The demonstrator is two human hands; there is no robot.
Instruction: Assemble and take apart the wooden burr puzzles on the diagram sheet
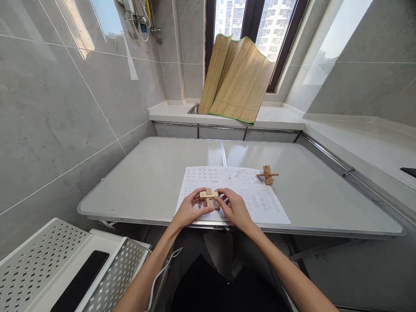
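Note:
A light wooden interlocking block puzzle, its pieces crossing each other, is held just above the near part of a printed paper sheet. My left hand grips its left side with fingers and thumb closed round it. From the right, my right hand pinches the same puzzle between thumb and fingers. A small wooden piece shows below, between the hands, partly hidden. At the sheet's right edge rests a darker brown wooden interlocking puzzle, apart from both hands.
The sheet lies on a white folding table with a centre seam. Beyond it, a rolled-open bamboo mat leans at the window on a white ledge. A white perforated rack carrying a black phone stands at lower left, near a white cable.

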